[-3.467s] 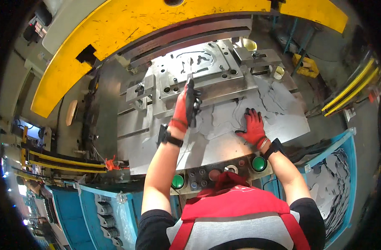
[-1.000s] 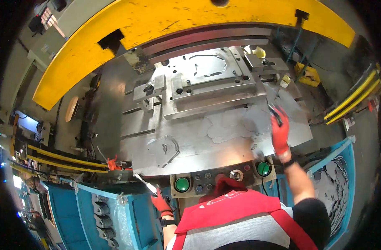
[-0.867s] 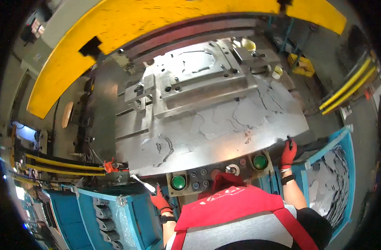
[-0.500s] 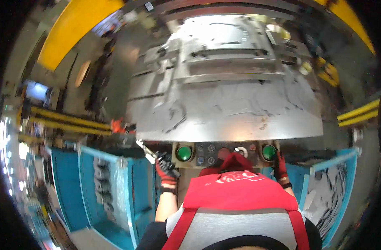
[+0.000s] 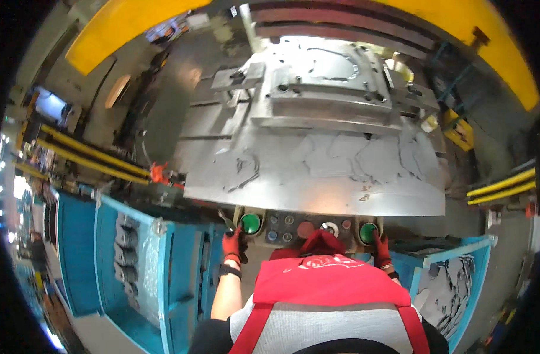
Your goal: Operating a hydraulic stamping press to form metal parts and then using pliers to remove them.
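Note:
My left hand [image 5: 233, 245], in a red and black glove, is beside the left green push button [image 5: 250, 223] on the control panel. Its fingers close round a slender metal tool [image 5: 226, 219], whose tip points up past the panel's left end; the tool's exact kind is unclear. On the other side, my right hand [image 5: 383, 251], gloved alike, reaches to the right green push button [image 5: 369, 233] with fingers extended at its edge, apparently holding nothing. Whether either button is pressed cannot be seen. Between them the control panel [image 5: 298, 238] carries smaller buttons and a red one.
Ahead lies a metal press table [image 5: 317, 197] with a steel die [image 5: 332, 88] on it. Blue bins stand on both sides: the left bin [image 5: 167, 277] holds stacked metal parts, the right bin [image 5: 420, 289] flat grey pieces. Yellow rails [image 5: 93, 154] flank the machine.
My left hand has moved up and right to the left green button, and its tool now points more upright. The right hand stays at its button. The whole view has shifted slightly.

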The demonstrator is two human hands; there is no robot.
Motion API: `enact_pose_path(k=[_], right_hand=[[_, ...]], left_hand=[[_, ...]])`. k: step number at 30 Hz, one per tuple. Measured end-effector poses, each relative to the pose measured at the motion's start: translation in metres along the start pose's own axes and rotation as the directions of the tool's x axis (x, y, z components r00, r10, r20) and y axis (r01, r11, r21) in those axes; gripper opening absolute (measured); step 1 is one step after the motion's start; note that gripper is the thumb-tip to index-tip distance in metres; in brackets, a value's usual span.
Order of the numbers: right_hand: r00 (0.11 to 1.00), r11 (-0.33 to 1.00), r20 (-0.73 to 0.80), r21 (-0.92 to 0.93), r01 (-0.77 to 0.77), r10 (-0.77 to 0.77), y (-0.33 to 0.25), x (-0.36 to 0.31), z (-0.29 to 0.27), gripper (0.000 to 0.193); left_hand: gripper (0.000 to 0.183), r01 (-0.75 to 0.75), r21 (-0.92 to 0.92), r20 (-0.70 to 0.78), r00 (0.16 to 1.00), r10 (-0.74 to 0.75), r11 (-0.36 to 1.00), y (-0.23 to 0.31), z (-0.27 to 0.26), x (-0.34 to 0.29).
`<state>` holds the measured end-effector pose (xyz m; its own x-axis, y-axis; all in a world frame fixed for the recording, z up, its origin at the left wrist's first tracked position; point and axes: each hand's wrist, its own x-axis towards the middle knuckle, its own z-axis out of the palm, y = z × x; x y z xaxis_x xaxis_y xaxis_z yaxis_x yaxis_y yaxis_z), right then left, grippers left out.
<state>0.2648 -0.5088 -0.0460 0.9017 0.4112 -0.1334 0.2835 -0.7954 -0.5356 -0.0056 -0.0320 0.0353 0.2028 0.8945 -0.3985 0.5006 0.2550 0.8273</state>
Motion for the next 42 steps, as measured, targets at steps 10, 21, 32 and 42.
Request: enact_pose_path(k=[10,21,32,42], right_hand=[[0.842,0.606,-0.049,0.717,-0.345,0.537,-0.070,0.010,0.005,0.070],[0.831,0.659,-0.070,0.647,-0.384,0.552,-0.070,0.008,0.010,0.063],[0.881,0.662,0.035,0.645,-0.380,0.472,-0.078,0.011,-0.010,0.070],[0.872,0.801,-0.303,0.579,-0.152,0.384,-0.177,0.065,-0.151,0.038]], left_hand=[[0.087,0.221,-0.046,0.042,0.975,-0.219,0.974,-0.037,0.028,0.039],[0.085,0.059,0.260,0.011,0.998,-0.064,0.964,-0.072,0.012,0.058],[0.075,-0.168,0.191,0.228,0.966,0.122,0.967,-0.141,-0.009,0.100],[0.043,-0.071,-0.156,-0.163,0.986,0.045,0.985,-0.050,-0.044,0.015]])
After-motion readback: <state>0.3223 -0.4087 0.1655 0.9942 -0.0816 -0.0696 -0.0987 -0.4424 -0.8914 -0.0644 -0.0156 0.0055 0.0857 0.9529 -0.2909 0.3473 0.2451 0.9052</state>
